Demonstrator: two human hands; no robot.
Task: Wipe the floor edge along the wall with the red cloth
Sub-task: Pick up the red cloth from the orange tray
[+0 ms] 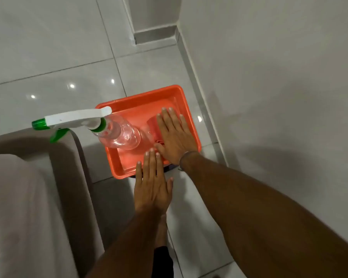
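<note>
We see both hands stretched out flat over an orange tray (pixel 117 169) that sits on the tiled floor, close beside the wall's skirting edge (pixel 197 93). The red cloth (pixel 154 125) lies folded inside the tray, towards its right half, and most of it is hidden under our right hand (pixel 174 135). That hand lies directly above the cloth, palm down, its fingers (pixel 165 119) straight and held close together, gripping nothing; whether the palm actually touches the cloth we cannot tell. The little of the cloth that shows seems to run lengthwise away from us, roughly in line with the fingers.

Our left hand (pixel 152 189) hovers at the tray's near rim, also flat, fingers extended and together, holding nothing, and it is farther from the cloth. A clear spray bottle (pixel 119 133) with a white and green trigger head stands in the tray just left of the cloth.

We judge the right hand the natural one to close on the cloth and carry it right, to the floor edge by the wall.
</note>
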